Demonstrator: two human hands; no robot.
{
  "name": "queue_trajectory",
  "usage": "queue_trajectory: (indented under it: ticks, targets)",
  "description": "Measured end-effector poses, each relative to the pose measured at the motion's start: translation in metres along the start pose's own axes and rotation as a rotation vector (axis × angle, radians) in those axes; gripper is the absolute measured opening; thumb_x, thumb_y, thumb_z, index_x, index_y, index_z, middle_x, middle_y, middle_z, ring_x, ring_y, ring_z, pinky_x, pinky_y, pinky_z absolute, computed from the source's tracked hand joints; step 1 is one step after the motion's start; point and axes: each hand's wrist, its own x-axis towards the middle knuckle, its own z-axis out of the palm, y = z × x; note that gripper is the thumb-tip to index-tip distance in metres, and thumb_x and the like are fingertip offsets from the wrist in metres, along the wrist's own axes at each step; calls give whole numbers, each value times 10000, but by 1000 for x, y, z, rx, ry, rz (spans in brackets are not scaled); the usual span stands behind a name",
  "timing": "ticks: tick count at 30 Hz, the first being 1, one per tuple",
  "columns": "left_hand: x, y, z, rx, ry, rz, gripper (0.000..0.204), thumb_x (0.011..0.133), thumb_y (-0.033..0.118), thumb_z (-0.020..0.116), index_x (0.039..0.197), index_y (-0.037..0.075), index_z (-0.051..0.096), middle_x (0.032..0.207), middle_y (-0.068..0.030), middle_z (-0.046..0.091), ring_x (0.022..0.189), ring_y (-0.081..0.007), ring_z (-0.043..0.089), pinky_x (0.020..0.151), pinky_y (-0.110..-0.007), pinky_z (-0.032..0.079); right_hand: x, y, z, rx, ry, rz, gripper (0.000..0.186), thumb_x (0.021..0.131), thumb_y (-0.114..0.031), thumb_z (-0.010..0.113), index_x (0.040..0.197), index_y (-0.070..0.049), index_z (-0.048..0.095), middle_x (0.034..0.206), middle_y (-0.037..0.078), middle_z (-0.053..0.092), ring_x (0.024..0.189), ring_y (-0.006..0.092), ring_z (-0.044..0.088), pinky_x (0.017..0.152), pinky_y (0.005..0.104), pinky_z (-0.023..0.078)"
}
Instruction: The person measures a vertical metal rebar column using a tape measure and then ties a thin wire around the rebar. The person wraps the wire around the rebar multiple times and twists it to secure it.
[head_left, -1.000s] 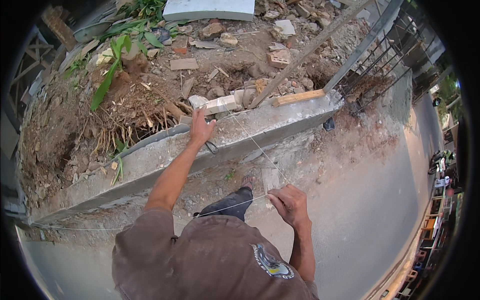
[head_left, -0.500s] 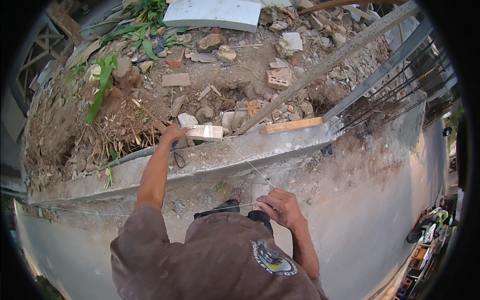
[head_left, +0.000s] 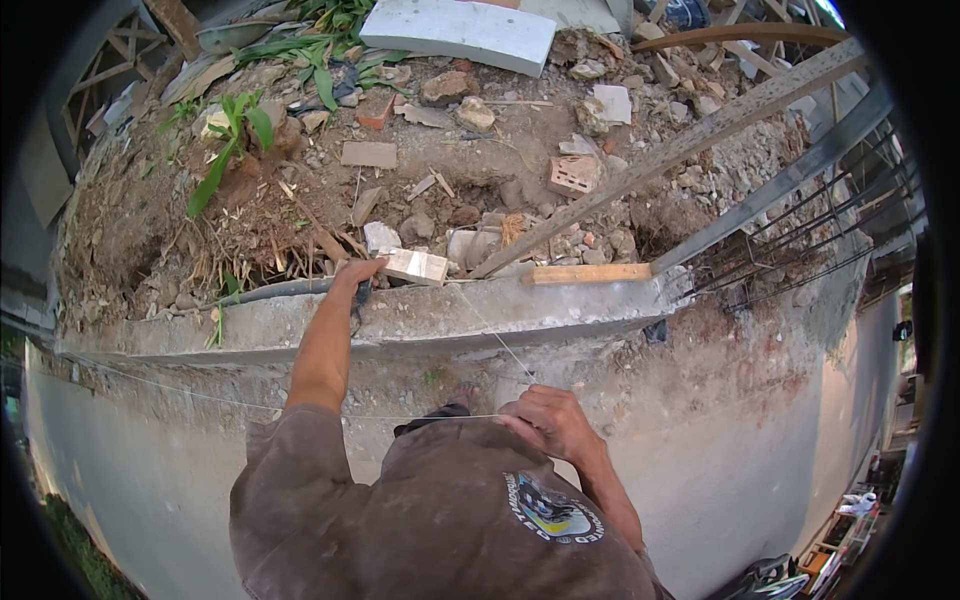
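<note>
My left hand [head_left: 360, 272] reaches to the top of the low concrete wall [head_left: 430, 325], its fingers closed on the left end of a short pale wooden block [head_left: 415, 267] with whitish bands. That block lies against the rubble. A dark loop of cord hangs just below this hand. In front of my chest, my right hand [head_left: 545, 418] is closed, pinching a thin white string [head_left: 505, 345]. One length of the string slants up to the wall top near the block. Another length stretches left, past my forearm, toward the wall's far left end.
Behind the wall rises a bank of soil, stones and broken bricks [head_left: 573, 175]. A grey pole [head_left: 660, 150] slants down to the wall, beside a wooden strip [head_left: 590, 273]. Steel rods [head_left: 820, 225] jut out at the right. A white slab [head_left: 460, 35] lies at the back.
My right hand has moved slightly left and lower, with the string still in it. The left hand stays at the block, which sits at a slightly steeper angle. The whole view has shifted.
</note>
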Motion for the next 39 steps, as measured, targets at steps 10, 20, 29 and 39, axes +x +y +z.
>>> queue_trajectory:
  ticks: [10, 20, 29, 39]
  targets:
    - [14, 2, 5, 38, -33, 11, 640, 912, 595, 698, 1310, 94, 675, 904, -37, 728, 664, -134, 579, 621, -392, 470, -11, 13, 9, 32, -61, 74, 103, 878, -175, 766, 879, -76, 737, 814, 62, 695, 768, 258, 669, 686, 372, 552]
    - [-47, 34, 0, -404, -21, 336, 424, 878, 420, 813, 1073, 63, 695, 861, -20, 691, 699, -112, 620, 602, -287, 474, -9, 30, 6, -27, 29, 151, 98, 878, -165, 764, 875, -69, 742, 790, 75, 703, 746, 274, 671, 682, 370, 547]
    - [-95, 110, -134, -781, -95, 573, 360, 931, 364, 756, 1125, 69, 688, 879, -47, 728, 712, -156, 702, 606, -310, 598, -75, 52, -59, -77, 186, 448, 78, 890, -75, 763, 864, -7, 733, 725, 104, 676, 613, 206, 617, 566, 328, 473]
    - [-63, 138, -252, -744, 31, 611, 345, 934, 368, 747, 1121, 81, 704, 889, -49, 738, 683, -164, 688, 560, -325, 566, -243, 31, -182, -179, 489, 978, 231, 950, -104, 728, 767, 14, 649, 649, -67, 462, 624, 36, 376, 527, 254, 293]
